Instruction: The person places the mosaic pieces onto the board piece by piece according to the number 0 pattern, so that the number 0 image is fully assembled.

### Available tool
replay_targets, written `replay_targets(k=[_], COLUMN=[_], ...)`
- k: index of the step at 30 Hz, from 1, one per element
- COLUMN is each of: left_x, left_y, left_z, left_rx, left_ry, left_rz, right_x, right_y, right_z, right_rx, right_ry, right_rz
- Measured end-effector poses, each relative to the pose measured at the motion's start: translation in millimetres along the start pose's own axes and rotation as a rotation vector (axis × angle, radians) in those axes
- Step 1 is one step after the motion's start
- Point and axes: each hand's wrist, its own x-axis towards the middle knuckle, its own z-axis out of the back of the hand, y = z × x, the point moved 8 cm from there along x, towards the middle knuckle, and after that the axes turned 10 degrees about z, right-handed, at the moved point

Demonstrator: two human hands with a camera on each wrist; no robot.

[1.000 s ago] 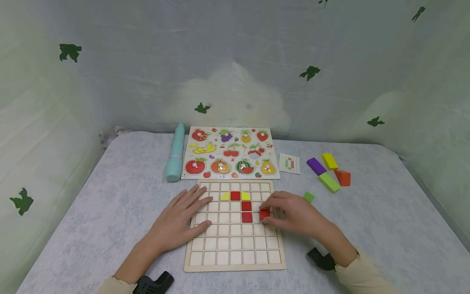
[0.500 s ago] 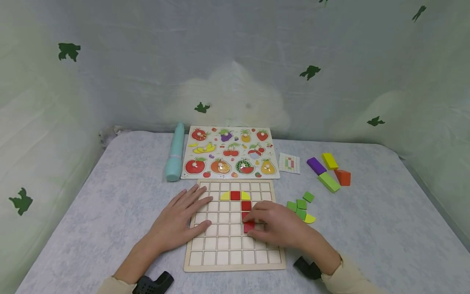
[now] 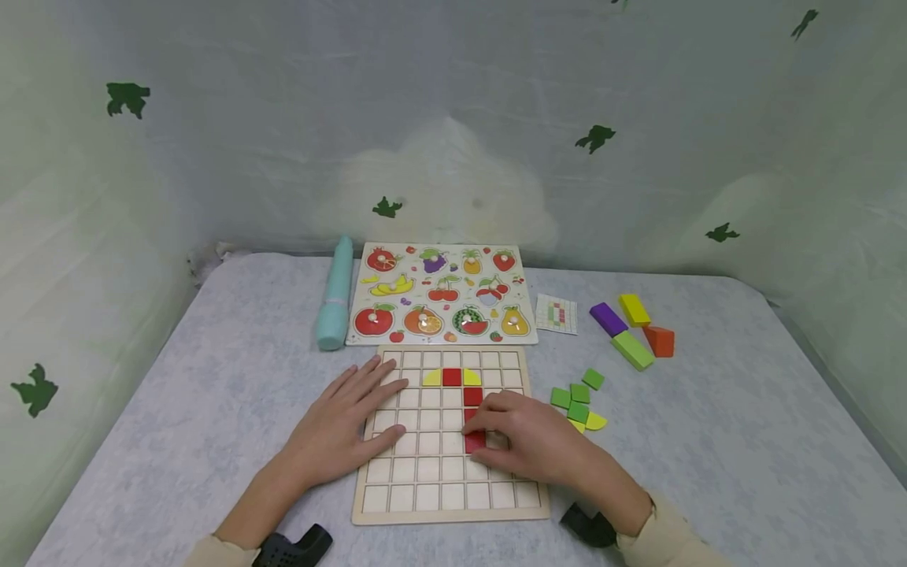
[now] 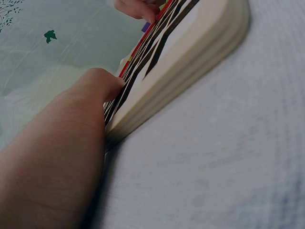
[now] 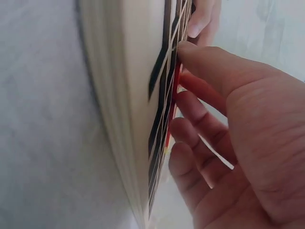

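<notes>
We see the right hand (image 3: 538,445) pinching a red square tile (image 3: 475,441) with curled fingertips, the tile sitting at a cell of the wooden grid board (image 3: 397,504) in the column of red. In the right wrist view the fingers (image 5: 200,102) press against the tile's red edge at the board's face. Just above the grip two more red tiles (image 3: 473,396) run up the same column, though fingers partly cover the lower one; a third red tile (image 3: 451,377) lies beside them at the top, flanked by two yellow curved pieces (image 3: 432,379). That makes four red tiles we can count.

The left hand (image 3: 347,429) lies flat on the board to the left of the grip, fingers straight and spread, gripping nothing.

To the right of the grip, off the board, lie four green square tiles (image 3: 577,402) and a yellow curved piece (image 3: 597,422). Farther away on that side are four blocks: purple (image 3: 608,319), yellow (image 3: 634,309), green (image 3: 633,350) and orange (image 3: 660,340). Beyond the board lie a small pattern card (image 3: 557,313), a fruit peg puzzle (image 3: 442,294) and a teal cylinder (image 3: 335,295). We can read no writing on any of them. All rests on a grey table (image 3: 708,441).
</notes>
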Motion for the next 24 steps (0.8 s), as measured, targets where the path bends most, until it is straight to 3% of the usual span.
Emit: replay_targets(k=[8,24], left_x=[-0.4,-0.2], left_y=[0.6,0.3], left_z=[-0.5,0.1], left_rx=[-0.009,0.001], left_ry=[-0.005,-0.003], left_rz=[-0.003,0.008], right_x=[-10,-47], right_y=[-7,-64], right_z=[10,54], right_rx=[0.038,0.188], right_ry=[0.031,-0.029], right_rz=[-0.015,-0.111])
